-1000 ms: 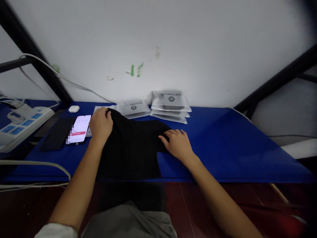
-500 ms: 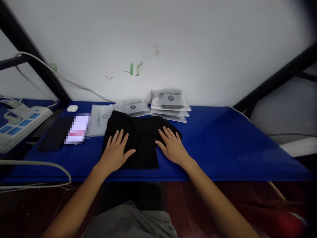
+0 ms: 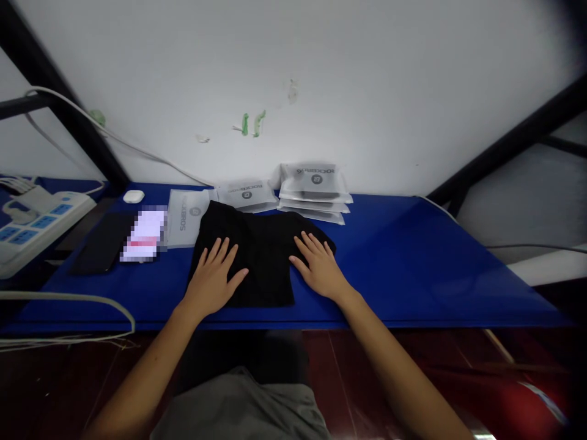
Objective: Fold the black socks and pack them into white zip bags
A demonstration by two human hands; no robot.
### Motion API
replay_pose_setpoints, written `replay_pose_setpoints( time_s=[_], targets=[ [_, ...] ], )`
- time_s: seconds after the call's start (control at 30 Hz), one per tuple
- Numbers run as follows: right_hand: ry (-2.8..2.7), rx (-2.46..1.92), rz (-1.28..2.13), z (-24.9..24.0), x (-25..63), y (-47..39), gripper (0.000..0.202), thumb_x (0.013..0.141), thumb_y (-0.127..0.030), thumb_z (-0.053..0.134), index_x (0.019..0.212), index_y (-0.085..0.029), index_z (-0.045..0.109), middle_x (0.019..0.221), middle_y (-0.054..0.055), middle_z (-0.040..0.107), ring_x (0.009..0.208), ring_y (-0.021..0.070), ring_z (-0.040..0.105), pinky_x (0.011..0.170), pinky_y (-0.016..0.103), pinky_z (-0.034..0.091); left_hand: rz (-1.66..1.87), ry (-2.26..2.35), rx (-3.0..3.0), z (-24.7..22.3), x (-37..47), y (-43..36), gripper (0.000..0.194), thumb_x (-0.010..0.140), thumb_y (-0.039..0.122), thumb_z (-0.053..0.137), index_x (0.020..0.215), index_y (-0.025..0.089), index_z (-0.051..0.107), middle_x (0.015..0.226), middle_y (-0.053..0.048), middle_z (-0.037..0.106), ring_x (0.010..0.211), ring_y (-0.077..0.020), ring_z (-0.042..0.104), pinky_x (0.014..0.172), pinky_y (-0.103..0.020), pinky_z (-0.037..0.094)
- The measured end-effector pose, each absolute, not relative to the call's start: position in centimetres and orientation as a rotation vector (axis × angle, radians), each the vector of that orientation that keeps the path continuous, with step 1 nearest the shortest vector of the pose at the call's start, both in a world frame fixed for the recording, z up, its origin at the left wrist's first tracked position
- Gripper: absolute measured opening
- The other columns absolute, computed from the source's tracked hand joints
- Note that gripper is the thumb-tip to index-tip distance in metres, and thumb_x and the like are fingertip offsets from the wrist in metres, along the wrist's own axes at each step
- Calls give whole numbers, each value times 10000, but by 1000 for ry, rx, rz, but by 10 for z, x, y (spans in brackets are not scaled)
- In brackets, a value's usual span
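Note:
A black cloth item (image 3: pixel 263 256) lies spread on the blue tabletop (image 3: pixel 403 269); its exact kind does not show. My left hand (image 3: pixel 213 275) rests flat on its left part, fingers spread. On the right part lies my right hand (image 3: pixel 318 263), palm down with fingers stretched out, its heel over the blue surface. Behind the cloth is a frosted pouch (image 3: pixel 247 197) with printed lettering, and a similar flat pouch (image 3: pixel 181 217) sits to the left. Several more pouches (image 3: pixel 316 183) are stacked behind my right hand.
On the left are a dark phone (image 3: pixel 98 244), a device with a lit, blurred screen (image 3: pixel 145 235) and a white earbud case (image 3: pixel 133 196). A white power strip (image 3: pixel 43 229) with plugs stands farther left. A cable (image 3: pixel 92 297) loops over the front left edge. A white wall (image 3: pixel 389 110) rises behind.
The view has shifted slightly. Both hands stay flat on the black cloth, with almost no movement against it.

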State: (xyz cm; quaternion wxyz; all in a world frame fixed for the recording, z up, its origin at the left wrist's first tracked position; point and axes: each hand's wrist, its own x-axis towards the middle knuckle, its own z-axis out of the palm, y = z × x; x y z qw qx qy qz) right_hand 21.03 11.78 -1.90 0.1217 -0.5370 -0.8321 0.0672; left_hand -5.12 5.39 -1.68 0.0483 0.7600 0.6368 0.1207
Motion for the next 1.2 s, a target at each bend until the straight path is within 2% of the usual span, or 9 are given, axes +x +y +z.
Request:
replay_pose_setpoints(
  time_s=[0.1, 0.5, 0.77, 1.2],
  targets=[
    [-2429, -1587, 203, -18, 210, 118, 572, 959, -496, 332, 1443, -194, 378, 1531, 112, 315, 1437, 269, 211, 1138, 560, 200, 360, 1934, 2307, -17, -52, 54, 637, 957, 530, 288, 1454, 135, 331, 1550, -128, 260, 1454, -268, 137, 1157, -516, 197],
    [-2403, -1556, 238, -19, 211, 119, 540, 954, -480, 354, 1431, -231, 400, 1519, 101, 341, 1429, 276, 235, 1127, 585, 209, 402, 1916, 2288, -16, -53, 54, 589, 961, 497, 309, 1444, 162, 354, 1544, -118, 283, 1452, -260, 154, 1157, -516, 205],
    [-2411, -1581, 249, -18, 211, 119, 562, 953, -477, 363, 1424, -173, 408, 1522, 106, 335, 1433, 268, 224, 1146, 551, 196, 395, 1915, 2266, -14, -53, 53, 595, 964, 498, 293, 1437, 144, 363, 1550, -116, 268, 1454, -253, 148, 1162, -511, 189],
    [-2388, -1562, 249, -21, 212, 121, 551, 949, -490, 354, 1415, -203, 425, 1515, 92, 351, 1428, 266, 242, 1140, 562, 202, 388, 1945, 2277, -15, -52, 54, 579, 960, 493, 311, 1424, 154, 387, 1536, -104, 313, 1443, -268, 197, 1156, -509, 220]
  ],
)
